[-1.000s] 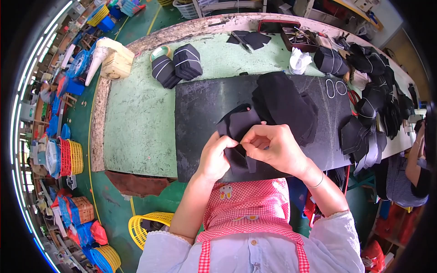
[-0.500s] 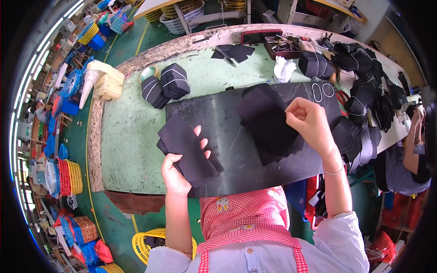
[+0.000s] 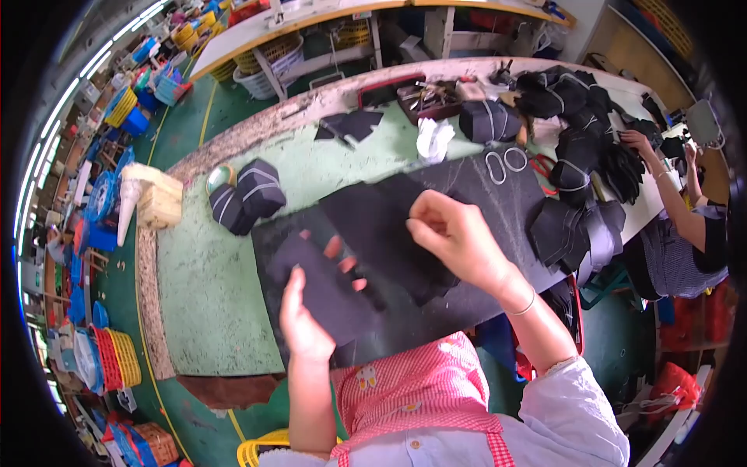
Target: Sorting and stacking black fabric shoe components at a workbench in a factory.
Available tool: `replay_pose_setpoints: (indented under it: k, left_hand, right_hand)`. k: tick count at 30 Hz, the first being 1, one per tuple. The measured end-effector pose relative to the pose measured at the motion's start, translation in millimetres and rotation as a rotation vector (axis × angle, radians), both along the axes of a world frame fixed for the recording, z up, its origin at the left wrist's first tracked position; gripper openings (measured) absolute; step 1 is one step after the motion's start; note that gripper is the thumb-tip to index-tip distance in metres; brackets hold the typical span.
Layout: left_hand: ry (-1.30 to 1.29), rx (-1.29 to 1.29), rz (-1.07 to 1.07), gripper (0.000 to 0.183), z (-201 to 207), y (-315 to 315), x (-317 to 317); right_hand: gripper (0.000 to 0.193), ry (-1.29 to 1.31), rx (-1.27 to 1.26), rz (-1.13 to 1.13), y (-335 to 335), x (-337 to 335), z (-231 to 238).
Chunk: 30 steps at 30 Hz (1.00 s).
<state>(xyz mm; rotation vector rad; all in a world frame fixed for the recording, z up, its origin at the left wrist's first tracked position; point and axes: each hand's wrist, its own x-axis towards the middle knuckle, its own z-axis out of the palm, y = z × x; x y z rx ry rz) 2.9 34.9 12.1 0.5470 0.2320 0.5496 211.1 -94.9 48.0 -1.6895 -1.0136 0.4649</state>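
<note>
My left hand [image 3: 306, 321] is closed around several flat black cloth-like pieces [image 3: 310, 274], with the thumb on the near side and the fingertips along their right edge. To its right, a fanned stack of similar black pieces [image 3: 381, 226] lies on a dark mat [image 3: 405, 331]. Over the right part of that stack is my right hand [image 3: 461, 240], its thumb and forefinger pinched together. Whether a piece is caught between those fingertips does not show against the black. Motion blurs the left-hand pieces a little.
Tied black bundles [image 3: 261, 189] stand at the left beside a tape roll [image 3: 220, 179]. Beyond the mat are white crumpled material [image 3: 436, 140] and a tool box [image 3: 428, 100]. Red-handled scissors [image 3: 542, 171] and more black pieces [image 3: 560, 232] lie right. A co-worker [image 3: 681, 233] sits far right.
The whole view has swung, so the table appears farther left and lower. My right hand has moved left over the stack, nearer my left hand, which still holds its black pieces.
</note>
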Motion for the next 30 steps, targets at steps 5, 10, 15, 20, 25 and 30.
replay_pose_setpoints:
  k: [5,10,15,20,25,30]
  left_hand:
    - [0.045,-0.015,0.126,0.054,-11,8,-12]
    - [0.105,0.187,-0.083,0.062,17,-22,38]
    - [0.106,0.157,-0.095,0.058,13,-18,29]
    - [0.219,0.166,-0.087,0.074,11,-22,24]
    - [0.164,0.168,-0.115,0.077,15,-27,14]
    - [0.166,0.110,-0.139,0.076,12,-19,18]
  right_hand:
    - [0.030,-0.639,0.015,-0.292,0,17,-7]
    - [0.045,-0.031,-0.001,0.332,6,-52,1]
    - [0.013,0.534,0.042,0.501,11,-40,-21]
    - [0.015,0.581,-0.041,0.541,6,-37,-25]
    - [0.018,0.640,-0.053,0.569,0,-43,-20]
    - [0.019,0.638,-0.102,0.606,8,-37,-7]
